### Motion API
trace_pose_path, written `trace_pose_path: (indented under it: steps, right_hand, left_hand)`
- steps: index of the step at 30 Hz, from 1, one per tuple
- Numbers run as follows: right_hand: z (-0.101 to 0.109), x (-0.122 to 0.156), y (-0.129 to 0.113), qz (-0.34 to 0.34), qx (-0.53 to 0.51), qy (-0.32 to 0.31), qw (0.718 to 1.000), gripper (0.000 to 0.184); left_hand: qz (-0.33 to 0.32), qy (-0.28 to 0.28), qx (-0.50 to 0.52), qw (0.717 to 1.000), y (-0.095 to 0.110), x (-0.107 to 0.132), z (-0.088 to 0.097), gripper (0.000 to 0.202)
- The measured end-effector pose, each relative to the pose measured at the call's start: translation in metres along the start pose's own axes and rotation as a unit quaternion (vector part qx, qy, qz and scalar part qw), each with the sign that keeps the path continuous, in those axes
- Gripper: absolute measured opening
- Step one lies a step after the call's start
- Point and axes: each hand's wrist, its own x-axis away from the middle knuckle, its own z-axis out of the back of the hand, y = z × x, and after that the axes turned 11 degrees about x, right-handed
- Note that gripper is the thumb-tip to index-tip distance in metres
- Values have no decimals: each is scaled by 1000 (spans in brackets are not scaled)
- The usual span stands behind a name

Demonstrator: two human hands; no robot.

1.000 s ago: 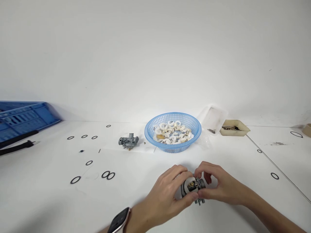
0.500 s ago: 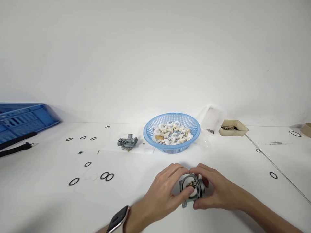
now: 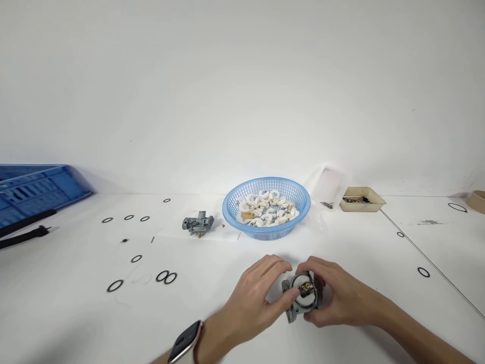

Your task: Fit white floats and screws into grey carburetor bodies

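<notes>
A grey carburetor body (image 3: 288,309) sits low in front of me, its open round side facing up. Inside it show a white ring-shaped float (image 3: 305,300) and brass parts. My right hand (image 3: 337,293) grips the body from the right, fingers behind and thumb at the near side. On the left, the thumb of my left hand (image 3: 259,290) touches the rim by the float, while its fingers stay spread and lifted above the body. A watch (image 3: 186,339) is on my left wrist. Another carburetor (image 3: 198,223) lies farther back on the white table.
A blue basket (image 3: 228,215) holds many white floats. Beside it are a clear plastic tray (image 3: 329,187) and a cream bin (image 3: 361,206) with small parts. Black rings (image 3: 115,286) lie scattered at left and right. A blue crate (image 3: 49,189) and black-handled tools (image 3: 25,236) are far left.
The carburetor has turned and tilted slightly in my right hand, showing more of its brass parts. My left fingers have come off its top edge, and the thumb has drawn back left.
</notes>
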Motion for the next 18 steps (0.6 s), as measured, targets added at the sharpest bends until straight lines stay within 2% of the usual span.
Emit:
trace_pose_path:
  steps: [4,7,10,12,15,18]
  right_hand:
    - [11,1,2,-28,0,5,1000,45]
    - [30,5,14,-52,11,36,998,41]
    - [54,11,36,-96,26,93,991,37]
    - [70,15,54,-145,39,157,976,40]
    - [91,23,81,-221,38,316,922,53]
    - [110,32,104,-255,23,511,821,55]
  left_hand:
    - [-8,15,-14,1000,2,-2,2,24]
    - [-11,19,-22,1000,4,-5,4,22]
    - [-15,22,-23,999,7,-7,7,19]
    - [-23,19,-28,999,7,-7,7,17]
    - [-35,19,-33,999,6,-4,7,16]
    - [-37,14,-27,999,2,0,5,15]
